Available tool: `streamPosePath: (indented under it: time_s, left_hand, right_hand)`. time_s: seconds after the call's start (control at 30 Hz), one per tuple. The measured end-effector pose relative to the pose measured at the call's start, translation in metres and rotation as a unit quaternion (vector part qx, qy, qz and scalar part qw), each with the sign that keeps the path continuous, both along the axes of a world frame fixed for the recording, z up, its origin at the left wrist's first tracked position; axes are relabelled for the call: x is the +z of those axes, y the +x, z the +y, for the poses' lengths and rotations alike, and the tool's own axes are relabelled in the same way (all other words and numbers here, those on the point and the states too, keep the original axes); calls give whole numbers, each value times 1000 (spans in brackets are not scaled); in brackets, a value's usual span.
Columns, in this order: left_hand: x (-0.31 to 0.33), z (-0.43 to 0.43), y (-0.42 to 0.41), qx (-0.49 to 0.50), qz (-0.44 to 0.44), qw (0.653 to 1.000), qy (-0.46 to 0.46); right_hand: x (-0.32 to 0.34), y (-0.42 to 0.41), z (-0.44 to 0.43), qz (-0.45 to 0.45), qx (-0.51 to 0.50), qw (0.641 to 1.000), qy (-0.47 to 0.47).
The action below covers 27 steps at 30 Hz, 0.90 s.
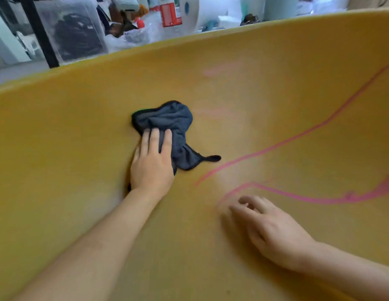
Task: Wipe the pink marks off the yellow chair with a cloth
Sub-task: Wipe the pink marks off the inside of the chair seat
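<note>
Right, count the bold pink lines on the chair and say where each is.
2. One long line runs from the upper right edge down toward the cloth; the second line lies below it, past the right hand. Faint pink smears higher up may be remnants.

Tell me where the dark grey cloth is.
Head view: the bunched dark grey cloth lies left of centre on the yellow chair, under the left hand, left of the pink lines.
</note>
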<state>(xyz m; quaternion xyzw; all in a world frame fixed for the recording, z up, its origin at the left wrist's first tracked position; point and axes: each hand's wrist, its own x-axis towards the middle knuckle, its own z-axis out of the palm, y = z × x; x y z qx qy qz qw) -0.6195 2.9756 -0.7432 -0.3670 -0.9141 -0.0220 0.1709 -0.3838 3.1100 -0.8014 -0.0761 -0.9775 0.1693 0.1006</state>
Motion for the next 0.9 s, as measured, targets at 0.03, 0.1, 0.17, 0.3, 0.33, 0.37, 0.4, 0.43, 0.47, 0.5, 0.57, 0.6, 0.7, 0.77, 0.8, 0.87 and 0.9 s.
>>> streamPosePath:
  time_s: [0.03,0.1,0.17,0.3,0.33,0.37,0.4,0.43,0.47,0.5,0.57,0.6,0.7,0.77,0.8,0.87,0.9]
  left_hand:
    - [-13,0,9,-39,-16,999,-7]
    - [-34,-6,41,-122,-58,991,-1]
    - [-41,-10,84,-146,-133,979,-37]
    - [-34,-13,118,-129,-117,973,-149]
    - [-29,-6,102,-120,-55,979,-157]
    - [-25,1,77,-109,4,983,-150]
    - [-16,8,49,-89,43,985,-139]
    - [-7,11,20,-55,55,992,-101]
    - [-1,11,-1,-27,44,997,-50]
    - [-1,12,-11,-20,16,1000,-9]
    - [-18,15,7,-89,-22,996,-14]
    - [-30,15,32,-133,-47,989,-41]
    - [-52,4,122,-250,-158,953,-71]
    - [-53,-7,154,-364,-159,910,-122]
    - [-50,-9,147,-415,-121,890,-148]
    - [-48,0,94,-434,4,887,-157]
    - [-42,9,58,-394,41,909,-130]
  right_hand:
    - [-8,9,5,-4,-4,1000,0]
    - [-15,18,11,6,-11,1000,-26]
    - [-18,19,12,17,-2,999,-38]
    - [-18,16,12,44,-11,997,-55]
    - [-18,16,12,41,-16,997,-56]
    - [-18,16,12,40,-20,997,-56]
    - [-20,16,13,35,-22,998,-54]
    - [-21,16,13,30,-24,998,-53]
    - [-23,15,12,32,-29,997,-57]
    - [-24,15,13,41,-36,997,-59]
    - [-24,14,14,65,-53,994,-70]
    - [-23,14,15,77,-62,992,-81]
    - [-19,14,17,110,-85,981,-136]
    - [-17,14,17,96,-82,980,-152]
    - [-17,14,16,77,-74,984,-139]
    - [-18,13,15,35,-55,995,-82]
    - [-19,12,15,19,-49,997,-52]
